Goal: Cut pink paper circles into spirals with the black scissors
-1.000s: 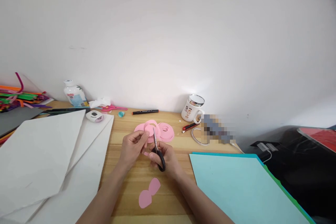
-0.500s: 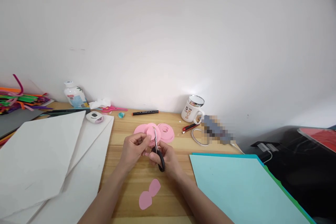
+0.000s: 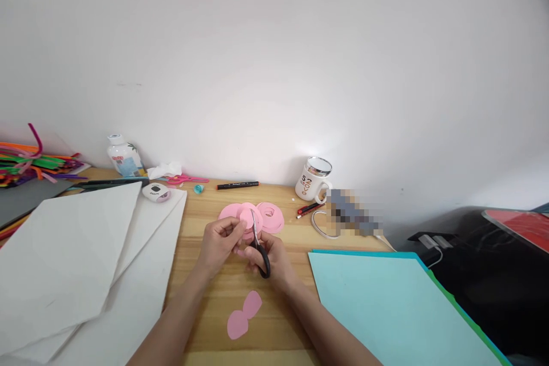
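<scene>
In the head view, my left hand [image 3: 219, 243] pinches a round piece of pink paper [image 3: 247, 217] between thumb and fingers. My right hand [image 3: 270, 257] is closed on black-handled scissors [image 3: 262, 260], their blades pointing away from me and lying against that paper. Whether the blades are fully closed is hard to make out. Behind the hands lie more pink paper rings [image 3: 273, 218], partly hidden by the piece I hold. Closer to me, two joined pink petal shapes [image 3: 238, 323] rest on the wooden table between my forearms.
White sheets [image 3: 64, 263] cover the left side and light blue sheets [image 3: 377, 291] the right. Along the wall stand a white bottle [image 3: 124, 157], pink scissors [image 3: 189, 179], a black marker [image 3: 238, 186] and a white mug [image 3: 309, 186]. Pipe cleaners [image 3: 38, 163] sit far left.
The black-handled scissors have shifted very slightly against the pink paper, their blades looking a little closer together. My left hand keeps its pinch. The whole view has moved a touch.
</scene>
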Demonstrator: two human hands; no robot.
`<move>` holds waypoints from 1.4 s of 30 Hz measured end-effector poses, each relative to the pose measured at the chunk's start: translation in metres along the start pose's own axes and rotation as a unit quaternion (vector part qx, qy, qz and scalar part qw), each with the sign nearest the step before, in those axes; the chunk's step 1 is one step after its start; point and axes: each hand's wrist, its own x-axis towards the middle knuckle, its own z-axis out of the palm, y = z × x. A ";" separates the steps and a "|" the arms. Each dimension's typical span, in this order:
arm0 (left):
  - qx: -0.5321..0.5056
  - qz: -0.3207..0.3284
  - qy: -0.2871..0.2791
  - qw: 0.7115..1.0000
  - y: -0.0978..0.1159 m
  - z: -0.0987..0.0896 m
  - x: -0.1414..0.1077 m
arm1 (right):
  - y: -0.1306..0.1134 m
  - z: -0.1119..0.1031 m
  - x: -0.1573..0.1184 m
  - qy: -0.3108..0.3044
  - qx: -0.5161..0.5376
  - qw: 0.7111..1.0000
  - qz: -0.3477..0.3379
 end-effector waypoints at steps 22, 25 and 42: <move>0.015 -0.040 0.238 0.970 -0.035 -0.006 0.013 | -0.007 -0.007 0.003 0.193 -0.474 0.858 -0.041; 0.045 -0.035 0.222 0.973 -0.038 -0.006 0.012 | -0.006 -0.003 0.000 0.190 -0.531 0.826 -0.017; 0.071 -0.024 0.247 0.966 -0.035 -0.010 0.008 | -0.065 -0.058 0.034 0.309 -0.611 0.728 0.025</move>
